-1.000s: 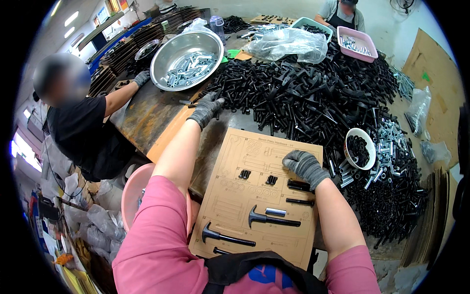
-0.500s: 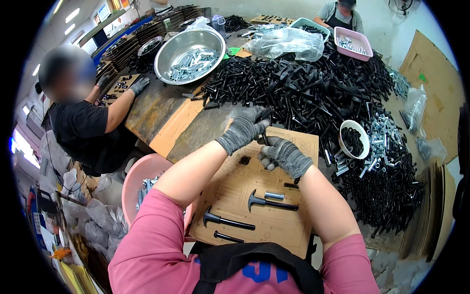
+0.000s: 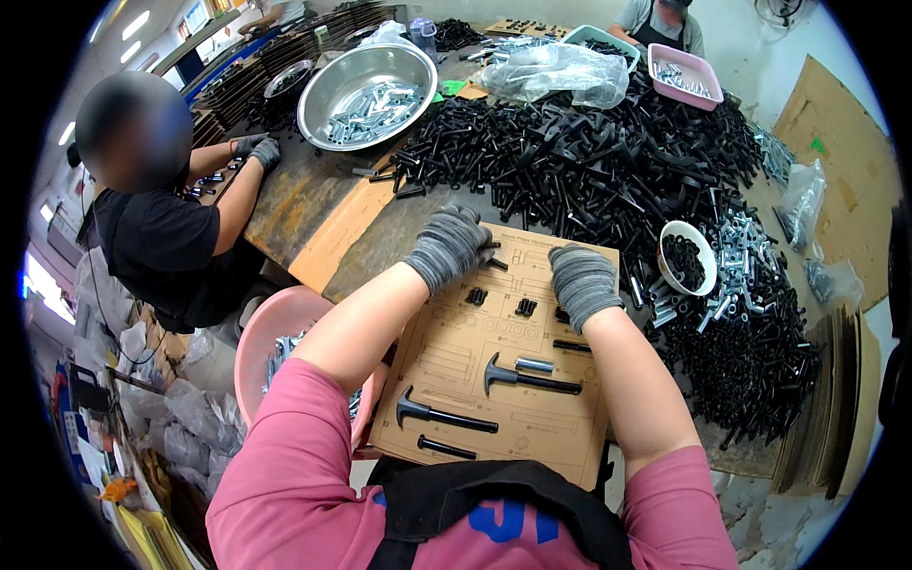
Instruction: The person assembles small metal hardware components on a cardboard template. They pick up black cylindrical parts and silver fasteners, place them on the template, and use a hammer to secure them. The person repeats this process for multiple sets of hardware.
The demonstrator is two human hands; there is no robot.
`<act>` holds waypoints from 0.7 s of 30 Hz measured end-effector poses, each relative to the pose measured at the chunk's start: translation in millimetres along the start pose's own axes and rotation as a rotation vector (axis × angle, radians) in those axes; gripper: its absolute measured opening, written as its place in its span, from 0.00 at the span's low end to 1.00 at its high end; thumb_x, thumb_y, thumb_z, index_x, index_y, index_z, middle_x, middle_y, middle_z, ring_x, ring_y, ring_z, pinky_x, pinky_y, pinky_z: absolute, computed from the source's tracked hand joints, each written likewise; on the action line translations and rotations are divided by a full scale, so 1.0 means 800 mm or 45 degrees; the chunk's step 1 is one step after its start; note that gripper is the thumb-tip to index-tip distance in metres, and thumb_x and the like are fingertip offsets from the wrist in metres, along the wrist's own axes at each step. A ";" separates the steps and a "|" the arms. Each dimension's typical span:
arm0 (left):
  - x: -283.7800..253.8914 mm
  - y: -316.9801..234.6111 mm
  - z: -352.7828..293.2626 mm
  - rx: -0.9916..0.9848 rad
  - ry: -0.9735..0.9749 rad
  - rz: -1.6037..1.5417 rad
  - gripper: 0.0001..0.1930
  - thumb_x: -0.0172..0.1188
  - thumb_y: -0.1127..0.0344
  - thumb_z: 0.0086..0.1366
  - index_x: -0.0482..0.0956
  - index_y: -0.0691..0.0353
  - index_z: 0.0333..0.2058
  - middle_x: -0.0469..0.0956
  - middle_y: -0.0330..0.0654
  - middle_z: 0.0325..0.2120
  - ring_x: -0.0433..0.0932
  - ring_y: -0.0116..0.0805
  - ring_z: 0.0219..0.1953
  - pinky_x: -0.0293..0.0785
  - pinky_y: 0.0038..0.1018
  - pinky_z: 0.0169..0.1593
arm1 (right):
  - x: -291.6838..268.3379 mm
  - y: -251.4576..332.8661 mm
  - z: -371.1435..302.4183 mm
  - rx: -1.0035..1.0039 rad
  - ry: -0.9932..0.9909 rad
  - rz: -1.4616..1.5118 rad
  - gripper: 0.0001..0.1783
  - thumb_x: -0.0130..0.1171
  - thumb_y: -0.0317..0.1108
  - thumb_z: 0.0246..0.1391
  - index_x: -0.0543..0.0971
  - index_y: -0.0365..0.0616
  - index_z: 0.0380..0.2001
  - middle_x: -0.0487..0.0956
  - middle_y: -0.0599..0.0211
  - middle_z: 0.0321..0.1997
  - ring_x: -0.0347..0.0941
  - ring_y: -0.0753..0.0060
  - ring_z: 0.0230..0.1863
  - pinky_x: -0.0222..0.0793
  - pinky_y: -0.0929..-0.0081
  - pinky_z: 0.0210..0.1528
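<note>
A brown cardboard board (image 3: 456,328) printed with part outlines lies in front of me. My left hand (image 3: 448,249), gloved in grey, is closed at its upper left, with a short black bolt (image 3: 496,262) at the fingertips. My right hand (image 3: 583,283) is closed over the upper right corner; its fingers curl out of sight and hide whatever they hold. Below lie two black hammer-shaped parts (image 3: 451,416), a silver tube (image 3: 534,364), a longer black bolt (image 3: 446,447) and another black bolt (image 3: 572,346). Two small clusters of black pieces (image 3: 476,296) rest mid-board.
Beyond the board spreads a large heap of black metal parts (image 3: 570,161). A white bowl (image 3: 710,261) of black rings stands at right, a steel basin (image 3: 313,109) at the far left. A pink tub (image 3: 261,332) sits left of the board. Co-workers sit left and far right.
My hands have moved apart, the left one leftward, the right one slightly up and right. Two clusters of black pieces now show between them. The left co-worker's hands have come together.
</note>
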State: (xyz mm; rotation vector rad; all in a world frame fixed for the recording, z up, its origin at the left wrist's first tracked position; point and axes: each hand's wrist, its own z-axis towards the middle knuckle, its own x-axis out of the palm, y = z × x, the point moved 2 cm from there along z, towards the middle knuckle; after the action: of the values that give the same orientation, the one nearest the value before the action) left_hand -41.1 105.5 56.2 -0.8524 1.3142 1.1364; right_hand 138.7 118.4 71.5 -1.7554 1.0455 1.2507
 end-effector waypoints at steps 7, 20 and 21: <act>0.004 -0.008 0.001 -0.282 0.221 -1.208 0.09 0.59 0.66 0.52 0.75 0.61 0.32 0.76 0.44 0.29 0.74 0.35 0.32 0.69 0.29 0.39 | 0.040 -0.004 0.025 -0.145 -0.169 0.259 0.18 0.52 0.42 0.48 0.71 0.48 0.43 0.73 0.62 0.42 0.70 0.61 0.46 0.67 0.63 0.46; 0.057 0.050 0.016 -0.057 -0.019 -0.687 0.09 0.59 0.72 0.50 0.75 0.61 0.32 0.73 0.46 0.27 0.75 0.40 0.31 0.71 0.28 0.35 | 0.070 -0.052 0.028 -0.299 -0.173 0.553 0.17 0.52 0.40 0.49 0.73 0.48 0.42 0.72 0.58 0.43 0.68 0.58 0.46 0.62 0.67 0.51; 0.074 0.080 0.029 -0.229 -0.017 -0.692 0.10 0.59 0.72 0.49 0.75 0.61 0.33 0.74 0.47 0.29 0.75 0.41 0.32 0.71 0.29 0.36 | 0.075 -0.055 0.030 -0.283 -0.176 0.607 0.17 0.53 0.39 0.48 0.74 0.47 0.42 0.72 0.59 0.43 0.67 0.59 0.47 0.61 0.68 0.52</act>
State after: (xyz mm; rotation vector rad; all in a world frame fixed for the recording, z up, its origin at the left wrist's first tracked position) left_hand -101.1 152.9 8.5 -1.2402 0.8935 0.8277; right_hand 181.5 145.7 12.5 -1.5979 1.3320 1.8148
